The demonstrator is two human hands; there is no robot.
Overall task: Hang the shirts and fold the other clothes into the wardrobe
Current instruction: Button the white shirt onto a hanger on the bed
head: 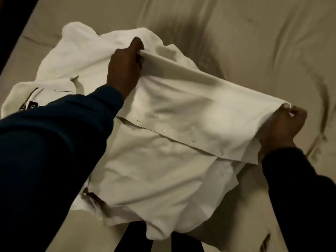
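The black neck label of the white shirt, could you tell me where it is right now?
In the head view, the black neck label sits at far left on the white shirt, beside the left sleeve.

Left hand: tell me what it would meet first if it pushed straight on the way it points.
Probably more of the white shirt: the left hand points up the bed, and bunched shirt cloth lies just beyond its fingers. Depth is unclear.
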